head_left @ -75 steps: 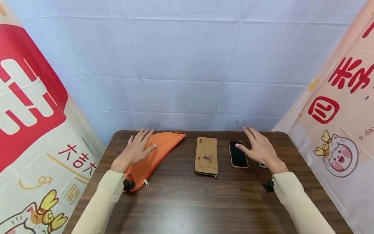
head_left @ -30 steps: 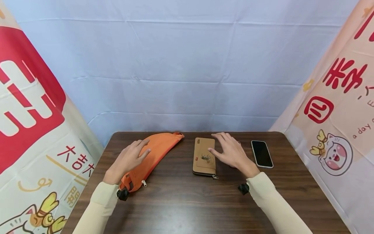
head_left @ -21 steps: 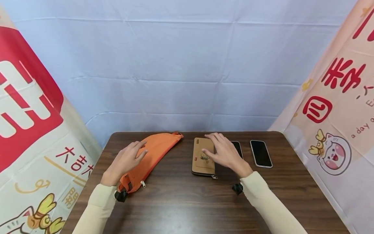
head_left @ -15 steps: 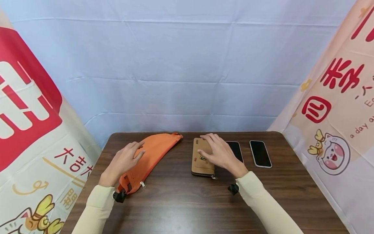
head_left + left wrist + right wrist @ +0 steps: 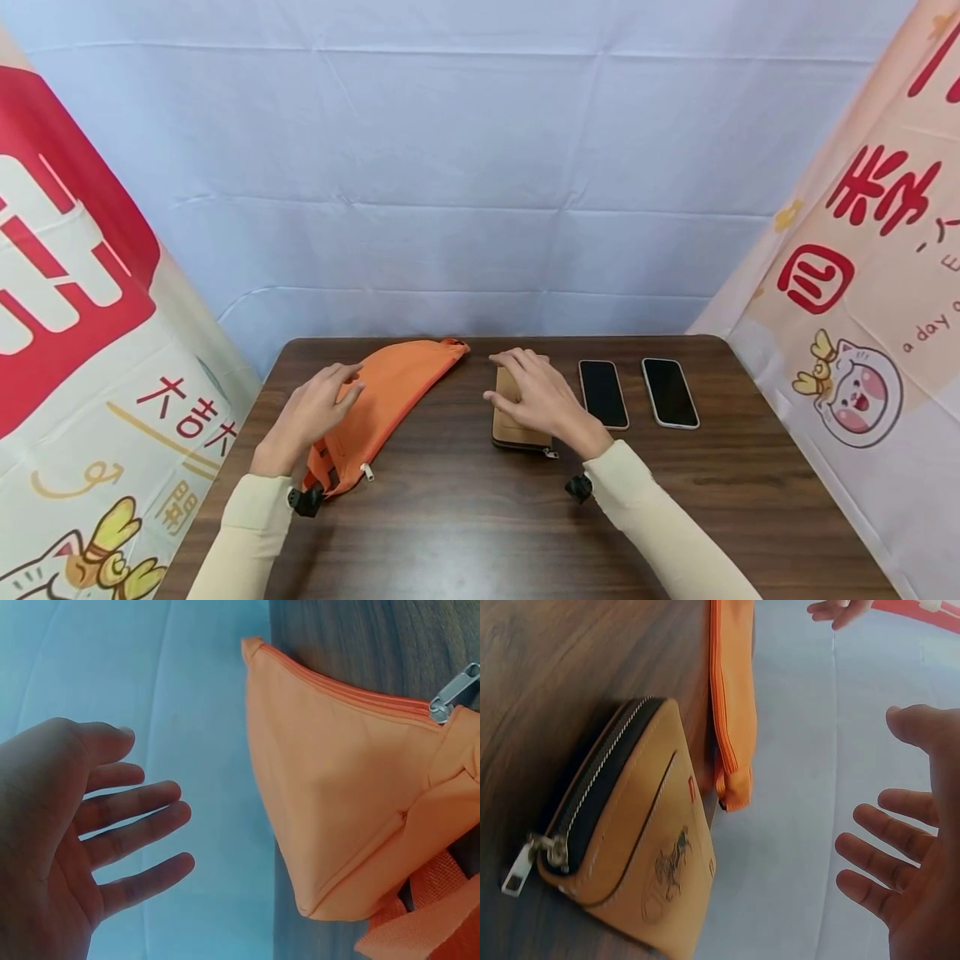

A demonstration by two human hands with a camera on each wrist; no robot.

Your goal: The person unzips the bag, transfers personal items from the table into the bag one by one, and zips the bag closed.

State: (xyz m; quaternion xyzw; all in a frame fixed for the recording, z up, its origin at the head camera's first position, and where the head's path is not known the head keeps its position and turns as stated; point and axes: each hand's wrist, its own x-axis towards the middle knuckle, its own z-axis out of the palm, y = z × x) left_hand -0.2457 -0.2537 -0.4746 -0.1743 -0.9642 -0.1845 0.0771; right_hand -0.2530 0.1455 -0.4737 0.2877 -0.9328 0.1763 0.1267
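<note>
An orange zippered bag [image 5: 401, 379] lies flat on the table's left part, its strap end toward the front. Above its left side hovers my left hand [image 5: 311, 408], fingers apart and loosely bent, holding nothing. The left wrist view shows a gap between that hand [image 5: 82, 817] and the bag [image 5: 337, 780]. My right hand [image 5: 536, 396] hangs over a tan zip wallet [image 5: 521, 435] and hides much of it in the head view. In the right wrist view the wallet [image 5: 652, 847] lies apart from the spread fingers [image 5: 885, 847], its metal zipper pull [image 5: 517, 870] at one corner.
Two phones with dark screens lie right of the wallet: a pink-edged phone [image 5: 603, 394] and a white-edged phone [image 5: 671, 393]. The dark wooden table [image 5: 465, 533] ends at a pale cloth backdrop [image 5: 480, 183]. Printed cloths hang on both sides.
My right hand has moved left, from over the phones to over the wallet, uncovering both phones. My left hand has drawn slightly left and nearer. The bag, wallet and phones stay put.
</note>
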